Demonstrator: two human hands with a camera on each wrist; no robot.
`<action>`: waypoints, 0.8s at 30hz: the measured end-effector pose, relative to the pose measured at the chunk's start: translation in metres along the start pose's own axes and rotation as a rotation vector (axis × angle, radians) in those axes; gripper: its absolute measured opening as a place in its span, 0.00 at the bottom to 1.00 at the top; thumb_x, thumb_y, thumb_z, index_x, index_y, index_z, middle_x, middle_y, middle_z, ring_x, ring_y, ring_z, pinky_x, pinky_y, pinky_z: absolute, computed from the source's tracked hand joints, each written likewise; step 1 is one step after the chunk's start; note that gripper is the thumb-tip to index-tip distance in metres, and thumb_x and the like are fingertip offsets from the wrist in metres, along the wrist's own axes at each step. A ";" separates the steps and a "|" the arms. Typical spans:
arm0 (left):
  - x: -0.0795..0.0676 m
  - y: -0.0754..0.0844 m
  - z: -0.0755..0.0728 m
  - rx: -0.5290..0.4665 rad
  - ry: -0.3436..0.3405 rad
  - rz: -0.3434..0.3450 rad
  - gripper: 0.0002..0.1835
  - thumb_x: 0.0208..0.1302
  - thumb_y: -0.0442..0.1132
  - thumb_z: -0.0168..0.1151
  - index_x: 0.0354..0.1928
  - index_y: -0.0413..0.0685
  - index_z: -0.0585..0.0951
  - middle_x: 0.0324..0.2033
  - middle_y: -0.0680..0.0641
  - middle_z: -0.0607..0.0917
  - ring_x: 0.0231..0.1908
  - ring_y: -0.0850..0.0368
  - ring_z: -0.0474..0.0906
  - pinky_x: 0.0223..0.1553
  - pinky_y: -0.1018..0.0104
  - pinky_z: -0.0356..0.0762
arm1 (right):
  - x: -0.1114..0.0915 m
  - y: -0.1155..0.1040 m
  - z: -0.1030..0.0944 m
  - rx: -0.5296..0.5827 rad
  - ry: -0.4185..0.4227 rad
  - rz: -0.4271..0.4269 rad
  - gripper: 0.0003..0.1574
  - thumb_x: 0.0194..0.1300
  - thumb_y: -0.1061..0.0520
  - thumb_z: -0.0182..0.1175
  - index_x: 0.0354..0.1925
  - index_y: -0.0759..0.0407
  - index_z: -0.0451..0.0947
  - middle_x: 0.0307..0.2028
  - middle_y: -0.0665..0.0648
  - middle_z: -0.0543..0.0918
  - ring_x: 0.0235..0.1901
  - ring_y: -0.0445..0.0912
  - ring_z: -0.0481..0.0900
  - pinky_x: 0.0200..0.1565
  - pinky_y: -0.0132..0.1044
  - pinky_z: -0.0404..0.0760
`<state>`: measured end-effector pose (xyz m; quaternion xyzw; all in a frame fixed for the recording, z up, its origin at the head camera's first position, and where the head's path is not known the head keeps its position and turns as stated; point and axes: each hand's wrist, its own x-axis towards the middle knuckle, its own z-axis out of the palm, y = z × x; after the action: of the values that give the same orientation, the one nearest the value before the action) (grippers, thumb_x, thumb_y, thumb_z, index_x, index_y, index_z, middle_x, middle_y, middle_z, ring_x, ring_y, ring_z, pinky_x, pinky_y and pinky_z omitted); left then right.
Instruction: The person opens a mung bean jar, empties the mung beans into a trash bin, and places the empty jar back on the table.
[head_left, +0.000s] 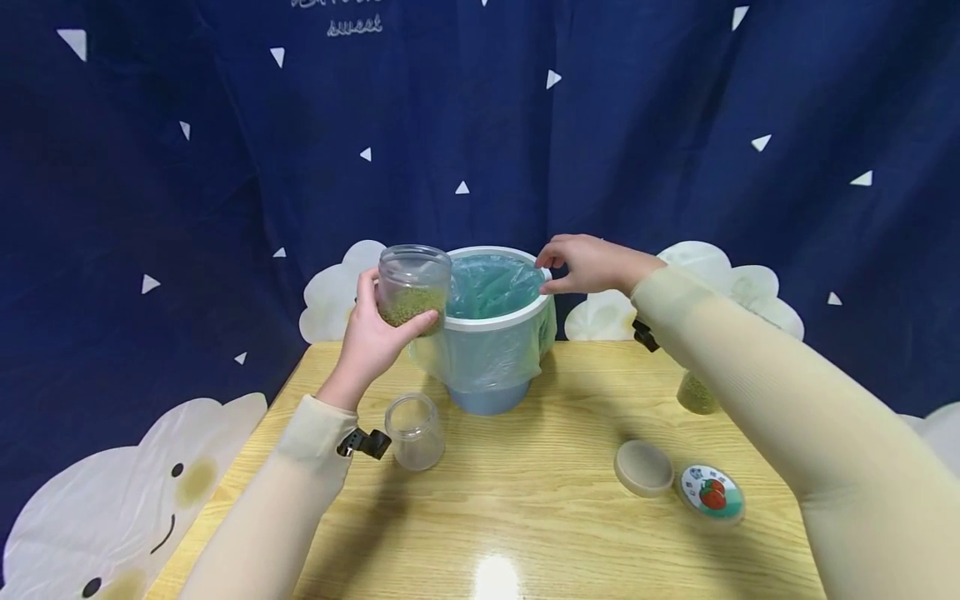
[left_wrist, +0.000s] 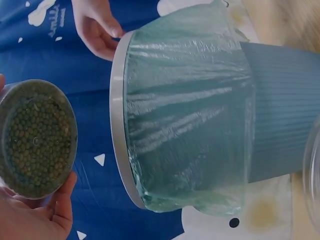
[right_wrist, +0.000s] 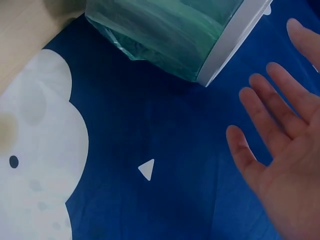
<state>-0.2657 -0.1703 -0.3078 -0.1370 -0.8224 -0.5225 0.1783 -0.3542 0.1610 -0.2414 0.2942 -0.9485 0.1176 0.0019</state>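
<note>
In the head view my left hand grips a clear plastic jar, lidless and partly filled with mung beans. It is held beside the left rim of a blue bin. The left wrist view shows the beans through the jar's base. A green translucent bag lines the bin and folds down over its outside, under a white rim ring. At the right side of the rim hovers my right hand, fingers loosely bent and holding nothing; the right wrist view shows them spread.
An open clear jar stands on the wooden table below my left hand. Two round lids lie at the right, one plain beige, one with a tomato picture. Another jar of beans is partly hidden behind my right sleeve.
</note>
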 end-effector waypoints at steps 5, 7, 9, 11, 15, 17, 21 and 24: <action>0.004 -0.006 -0.003 -0.031 0.010 -0.004 0.46 0.59 0.46 0.76 0.73 0.52 0.58 0.64 0.38 0.76 0.63 0.43 0.74 0.64 0.43 0.71 | 0.003 0.004 -0.002 -0.017 -0.030 0.013 0.31 0.65 0.48 0.71 0.60 0.64 0.80 0.56 0.63 0.82 0.57 0.57 0.78 0.62 0.52 0.77; 0.004 -0.009 -0.004 -0.038 0.017 -0.009 0.46 0.60 0.45 0.76 0.73 0.52 0.57 0.65 0.38 0.76 0.64 0.43 0.73 0.65 0.43 0.70 | 0.004 0.005 -0.003 -0.020 -0.041 0.020 0.31 0.65 0.48 0.71 0.60 0.64 0.80 0.56 0.63 0.82 0.57 0.57 0.77 0.61 0.52 0.78; 0.005 -0.011 -0.005 -0.042 0.024 -0.015 0.46 0.60 0.45 0.76 0.73 0.51 0.57 0.65 0.38 0.76 0.64 0.43 0.73 0.65 0.44 0.69 | 0.005 0.005 -0.004 -0.017 -0.050 0.022 0.31 0.64 0.49 0.72 0.59 0.64 0.81 0.56 0.64 0.82 0.57 0.58 0.77 0.60 0.52 0.78; 0.005 -0.014 -0.006 -0.044 0.036 -0.019 0.46 0.60 0.45 0.76 0.73 0.51 0.58 0.64 0.37 0.76 0.63 0.43 0.73 0.64 0.44 0.70 | 0.005 0.005 -0.004 -0.015 -0.058 0.027 0.31 0.64 0.49 0.72 0.59 0.65 0.81 0.56 0.65 0.82 0.57 0.59 0.77 0.60 0.52 0.78; 0.005 -0.017 -0.008 -0.052 0.051 -0.017 0.45 0.60 0.44 0.76 0.72 0.50 0.58 0.65 0.37 0.76 0.63 0.42 0.73 0.64 0.45 0.69 | 0.008 0.006 -0.004 -0.018 -0.063 0.032 0.31 0.63 0.48 0.74 0.58 0.65 0.82 0.56 0.64 0.82 0.57 0.59 0.78 0.60 0.52 0.79; 0.005 -0.019 -0.009 -0.054 0.056 -0.016 0.44 0.60 0.44 0.76 0.72 0.50 0.59 0.65 0.37 0.76 0.64 0.42 0.73 0.64 0.44 0.69 | 0.009 0.006 -0.004 -0.025 -0.065 0.029 0.31 0.62 0.48 0.74 0.58 0.65 0.82 0.55 0.64 0.83 0.56 0.59 0.78 0.60 0.52 0.79; 0.004 -0.022 -0.010 -0.057 0.059 -0.024 0.44 0.60 0.45 0.76 0.72 0.51 0.58 0.66 0.38 0.75 0.64 0.42 0.72 0.65 0.43 0.69 | 0.012 0.007 -0.003 -0.033 -0.076 0.044 0.32 0.62 0.47 0.74 0.58 0.64 0.82 0.56 0.63 0.83 0.56 0.58 0.79 0.60 0.52 0.79; 0.003 -0.024 -0.010 -0.056 0.056 -0.040 0.45 0.60 0.46 0.76 0.72 0.52 0.58 0.66 0.38 0.75 0.65 0.42 0.72 0.65 0.42 0.69 | 0.014 0.006 -0.002 -0.036 -0.086 0.054 0.34 0.61 0.46 0.75 0.59 0.63 0.82 0.57 0.63 0.83 0.57 0.57 0.79 0.60 0.51 0.79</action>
<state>-0.2768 -0.1895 -0.3217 -0.1107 -0.8049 -0.5523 0.1869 -0.3693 0.1588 -0.2398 0.2732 -0.9572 0.0879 -0.0368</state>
